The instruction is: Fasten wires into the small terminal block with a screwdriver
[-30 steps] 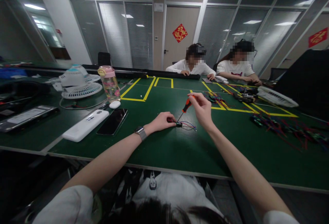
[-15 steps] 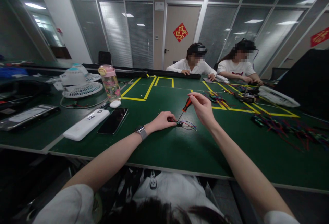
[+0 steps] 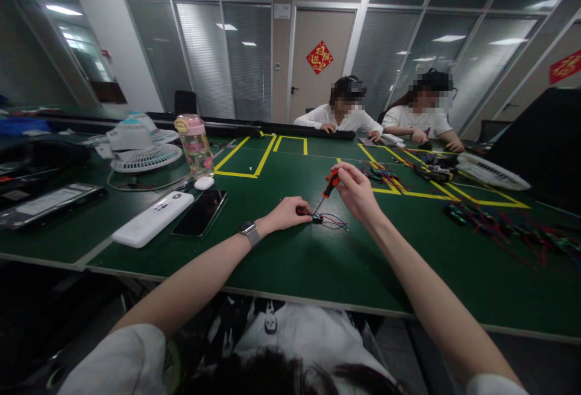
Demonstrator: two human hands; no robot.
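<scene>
A screwdriver (image 3: 331,183) is held by its orange and black handle in the right hand (image 3: 358,188), the fingers being closed around the upper end, where a turn can be given with the fingertips alone. The shaft is slanted down and to the left, so that its tip is brought to a small green block (image 3: 317,219) on the counter (image 3: 290,271), directly in front of the body. The block's near-left end is pinched by the left hand (image 3: 290,212), thumb and finger pressed together on it, presumably so that it is steadied against twisting. Whether the tip is seated in a screw cannot be made out at this size.

Thin wires (image 3: 334,221) are left trailing to the right of the block, out from under the left fingers and below the screwdriver. A black phone (image 3: 200,213) and a white case (image 3: 153,219) are laid side by side to the left, clear of the working spot. Farther right, a heap of wired parts (image 3: 499,231) is spread, apparently within easy reach of the right arm (image 3: 426,280).
</scene>
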